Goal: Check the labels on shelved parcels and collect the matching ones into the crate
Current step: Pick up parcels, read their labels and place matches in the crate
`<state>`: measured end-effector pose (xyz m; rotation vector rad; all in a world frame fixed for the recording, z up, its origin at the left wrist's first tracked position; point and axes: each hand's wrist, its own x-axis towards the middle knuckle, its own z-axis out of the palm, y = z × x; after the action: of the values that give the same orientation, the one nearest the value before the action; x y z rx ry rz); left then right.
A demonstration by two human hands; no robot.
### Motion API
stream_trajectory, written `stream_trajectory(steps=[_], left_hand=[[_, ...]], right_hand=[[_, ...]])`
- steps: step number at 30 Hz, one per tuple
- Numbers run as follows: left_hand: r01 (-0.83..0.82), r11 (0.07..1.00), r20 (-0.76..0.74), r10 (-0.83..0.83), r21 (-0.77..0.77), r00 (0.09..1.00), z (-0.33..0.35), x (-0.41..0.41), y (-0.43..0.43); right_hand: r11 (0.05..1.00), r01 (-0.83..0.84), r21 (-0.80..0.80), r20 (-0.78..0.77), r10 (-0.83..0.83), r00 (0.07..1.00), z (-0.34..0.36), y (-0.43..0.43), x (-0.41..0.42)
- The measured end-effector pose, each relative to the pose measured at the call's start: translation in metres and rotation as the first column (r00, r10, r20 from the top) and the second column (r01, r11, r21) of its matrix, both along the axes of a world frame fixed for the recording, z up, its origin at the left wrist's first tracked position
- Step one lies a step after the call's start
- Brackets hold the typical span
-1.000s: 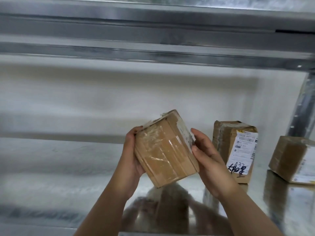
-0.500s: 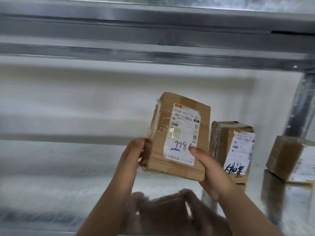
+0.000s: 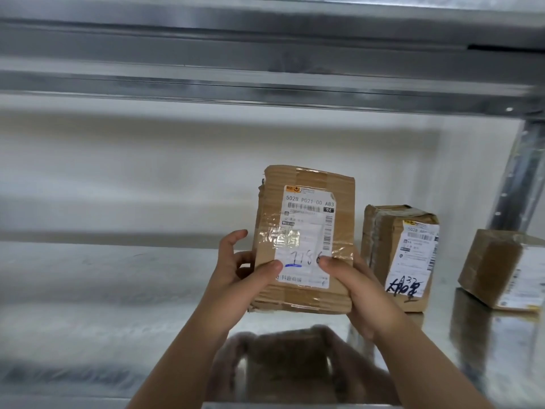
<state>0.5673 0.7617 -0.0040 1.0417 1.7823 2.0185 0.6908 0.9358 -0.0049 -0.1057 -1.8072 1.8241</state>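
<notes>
A shelf (image 3: pixel 118 290) of bright, mirror-like sheet metal fills the view and reflects the hands and cardboard above it; behind it stands a pale, plain wall (image 3: pixel 147 172); overhead runs the grey steel beam (image 3: pixel 265 54) of the next tier, meeting an upright post (image 3: pixel 519 178) at the right. Three parcels are in sight, all brown cardboard bound in clear tape. The held parcel (image 3: pixel 306 178) is upright in the air above the front of the shelf, its white label (image 3: pixel 308 219) facing the camera, printed "502B P021 00 A83" with blue handwriting lower down; the left hand (image 3: pixel 244 278) grips its lower left edge and the right hand (image 3: pixel 359 290) its lower right corner, fingers (image 3: pixel 233 243) curled behind, both thumbs pressed on the label. The second parcel (image 3: pixel 383 246) stands on end on the shelf just to its right, black marker on its own label; the third parcel (image 3: pixel 495 267) sits farther right, turned at an angle and cut by the frame edge. Two hands; three parcels; three labels, the last only partly seen.
</notes>
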Motion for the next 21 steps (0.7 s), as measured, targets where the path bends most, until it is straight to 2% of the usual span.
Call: stream_trajectory(steps=[5,10,12,15,18,21], left_hand=[[0.021,0.996,0.013,-0.023,0.086,1.0,0.001,0.003,-0.001],[-0.255,0.949,-0.046,0.267,0.183,0.963,0.0,-0.004,0.002],[-0.292,0.933,-0.067,0.311,0.209,0.948,-0.001,-0.006,0.003],[-0.165,0.97,-0.078,0.181,0.176,0.98,-0.002,-0.004,0.003],[0.087,0.99,-0.085,-0.078,0.106,0.993,-0.005,-0.002,0.003],[0.183,0.982,-0.187,-0.173,0.037,0.967,-0.01,-0.002,0.007]], right_hand=[[1.0,0.012,0.007,-0.011,-0.012,1.0,0.002,-0.004,0.002],[0.996,0.087,-0.027,-0.106,-0.089,0.99,0.005,0.001,0.001],[0.993,0.116,-0.017,-0.129,-0.118,0.985,0.004,0.001,0.0],[0.996,0.087,0.023,-0.153,-0.082,0.985,0.001,0.0,0.0],[0.995,-0.05,0.087,-0.074,0.056,0.996,-0.003,-0.002,0.0],[0.99,-0.088,0.114,0.008,0.088,0.996,-0.008,-0.002,0.0]])
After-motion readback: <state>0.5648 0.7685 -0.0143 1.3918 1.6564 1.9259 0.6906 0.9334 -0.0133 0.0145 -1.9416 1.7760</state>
